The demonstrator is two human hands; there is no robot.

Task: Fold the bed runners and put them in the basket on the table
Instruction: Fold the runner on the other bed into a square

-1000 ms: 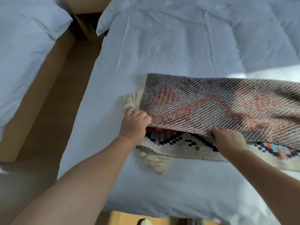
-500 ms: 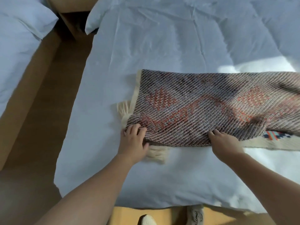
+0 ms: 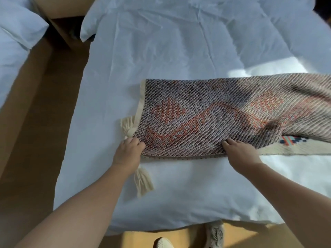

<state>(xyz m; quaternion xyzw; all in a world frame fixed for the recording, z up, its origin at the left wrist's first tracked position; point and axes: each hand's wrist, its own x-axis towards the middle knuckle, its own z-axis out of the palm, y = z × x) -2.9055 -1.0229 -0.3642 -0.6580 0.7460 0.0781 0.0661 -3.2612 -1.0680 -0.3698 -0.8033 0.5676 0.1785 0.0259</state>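
The runner [image 3: 215, 119] lies across the bed [image 3: 179, 51], doubled lengthwise with its back face up, running off the right of the view. The left hand [image 3: 128, 152] grips the near left corner by the tassel [image 3: 143, 181], fingers bent together on the top layer; the right hand [image 3: 240, 152] pinches the near edge further right, fingertips tucked into the cloth. Between the hands the two edges look matched. Right of the right hand the lower layer pokes out, so the fold is probably uneven there. Best to pin the corner and work rightward, drawing the top edge level. No basket is in view.
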